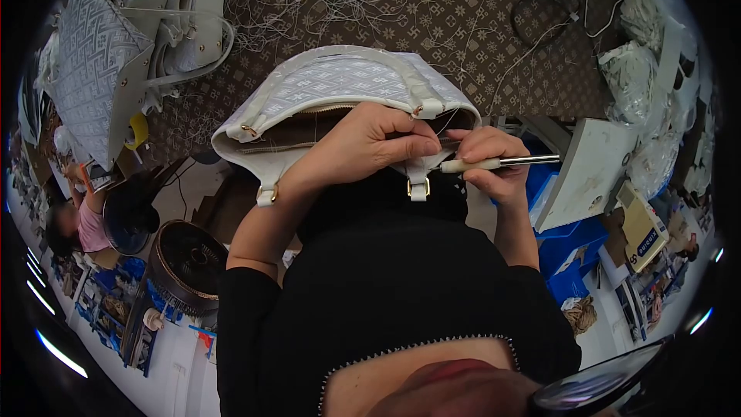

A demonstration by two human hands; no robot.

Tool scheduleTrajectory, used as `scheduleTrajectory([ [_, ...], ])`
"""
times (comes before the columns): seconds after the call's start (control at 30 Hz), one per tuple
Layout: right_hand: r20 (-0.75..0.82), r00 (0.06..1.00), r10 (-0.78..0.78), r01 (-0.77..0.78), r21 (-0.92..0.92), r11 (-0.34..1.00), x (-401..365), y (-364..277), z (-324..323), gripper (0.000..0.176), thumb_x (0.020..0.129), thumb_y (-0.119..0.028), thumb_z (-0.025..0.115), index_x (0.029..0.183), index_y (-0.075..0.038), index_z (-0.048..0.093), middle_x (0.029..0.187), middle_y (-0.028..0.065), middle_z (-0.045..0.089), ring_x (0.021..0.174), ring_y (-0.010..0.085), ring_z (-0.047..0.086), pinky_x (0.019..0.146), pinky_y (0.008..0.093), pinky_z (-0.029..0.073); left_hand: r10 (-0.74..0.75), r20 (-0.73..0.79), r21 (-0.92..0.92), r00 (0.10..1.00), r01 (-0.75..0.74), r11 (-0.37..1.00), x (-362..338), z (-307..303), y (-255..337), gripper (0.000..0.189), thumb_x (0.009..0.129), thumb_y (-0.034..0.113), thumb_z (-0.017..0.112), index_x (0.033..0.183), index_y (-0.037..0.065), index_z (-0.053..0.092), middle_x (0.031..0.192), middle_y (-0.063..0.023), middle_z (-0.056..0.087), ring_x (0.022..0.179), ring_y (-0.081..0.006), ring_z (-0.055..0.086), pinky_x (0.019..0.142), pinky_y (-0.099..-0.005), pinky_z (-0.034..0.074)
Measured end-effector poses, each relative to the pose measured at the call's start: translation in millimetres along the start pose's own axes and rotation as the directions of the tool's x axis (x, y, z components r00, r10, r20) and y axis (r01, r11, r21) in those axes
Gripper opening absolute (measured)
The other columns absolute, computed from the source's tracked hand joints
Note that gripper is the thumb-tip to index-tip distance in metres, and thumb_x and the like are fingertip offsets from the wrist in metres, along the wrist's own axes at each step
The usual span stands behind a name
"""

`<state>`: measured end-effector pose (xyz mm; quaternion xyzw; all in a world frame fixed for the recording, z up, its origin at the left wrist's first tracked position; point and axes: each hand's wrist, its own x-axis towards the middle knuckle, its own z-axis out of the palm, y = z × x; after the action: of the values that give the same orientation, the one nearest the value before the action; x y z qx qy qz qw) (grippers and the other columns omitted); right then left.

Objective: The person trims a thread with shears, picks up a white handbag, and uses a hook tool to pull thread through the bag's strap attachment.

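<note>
left hand [363, 147] is pinching white handbag [340, 85] rim at worktop [463, 23] edge; right hand [494, 170] is clenching metal-shaft tool [502, 161] at the opening; bag is looking assembled, so finishing is probably underway; how much is remaining, cannot tell

White patterned handbag [340, 85], mouth open, straps gold-buckled; cream-handled metal tool [494, 162] level at its rim.

Left hand [369, 147] pinches, fingers curled; right hand [494, 164] fisted tight just beside it, both forearms raised.
</note>
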<state>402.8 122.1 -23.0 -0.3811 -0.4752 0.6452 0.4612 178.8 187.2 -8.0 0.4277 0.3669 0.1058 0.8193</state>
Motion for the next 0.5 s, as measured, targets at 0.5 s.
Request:
scheduleTrajectory([
  [0.5, -0.072, 0.997, -0.007, 0.006, -0.019, 1.000, -7.9, 7.5, 2.2, 0.019, 0.066, -0.004, 0.077, 0.080, -0.001, 0.064, 0.074, 0.0102, 0.064, 0.070, 0.0198, 0.063, 0.077, 0.0377, 0.053, 0.013, 0.005, 0.000, 1.000, -0.013, 1.000, -2.7, 2.7, -3.4, 0.024, 0.085, 0.021, 0.063, 0.096, 0.001, 0.068, 0.076, -0.0048, 0.067, 0.067, -0.0067, 0.058, 0.060, -0.0211, 0.047],
])
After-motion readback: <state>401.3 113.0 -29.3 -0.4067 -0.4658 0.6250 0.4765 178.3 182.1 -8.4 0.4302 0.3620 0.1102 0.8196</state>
